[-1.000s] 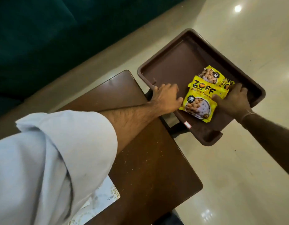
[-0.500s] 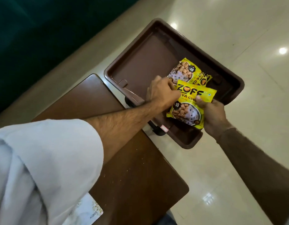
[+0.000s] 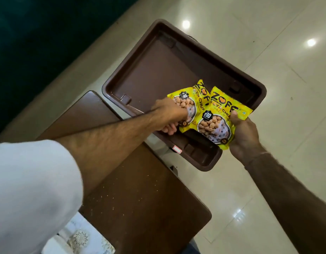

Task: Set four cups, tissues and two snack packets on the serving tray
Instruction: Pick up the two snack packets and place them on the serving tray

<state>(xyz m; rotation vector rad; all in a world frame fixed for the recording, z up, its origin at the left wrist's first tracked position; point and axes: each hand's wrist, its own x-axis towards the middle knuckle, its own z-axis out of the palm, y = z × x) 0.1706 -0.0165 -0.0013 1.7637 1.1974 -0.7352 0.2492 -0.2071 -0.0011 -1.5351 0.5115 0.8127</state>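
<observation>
- Nearest the camera, a white sleeve (image 3: pixel 30 189) fills the lower left, and a patterned white item (image 3: pixel 81 237) is partly seen under it; what it is cannot be told, though tissues may be guessed.
- A dark wooden table (image 3: pixel 140 198) is seen below the left forearm, its top bare apart from pale specks.
- The brown serving tray (image 3: pixel 158 70) is seen just past the table's far edge, overhanging the pale tiled floor (image 3: pixel 268 52); what bears it is hidden.
- The left hand (image 3: pixel 169 114) is closed on the left snack packet (image 3: pixel 191 103), fingers curled under its lower edge, at the tray's near wall.
- The right hand (image 3: pixel 244 132) is clamped on the right snack packet (image 3: pixel 219 121), thumb pressed on the front and fingers behind; this packet is held over the tray's near right corner and partly outside the rim.
- The two yellow packets overlap slightly, the right one lying over the edge of the left one.
- Whether the left packet rests on the tray floor or is held a little above it cannot be told from this angle.
- The rest of the tray floor is shown bare: no cups and no tissues are set on it.
- The task is judged to be at an early stage. The packets are at the tray but not yet released, so even that part is not finished.
- Four cups and the tissues are left to be placed; no cups are in view.
</observation>
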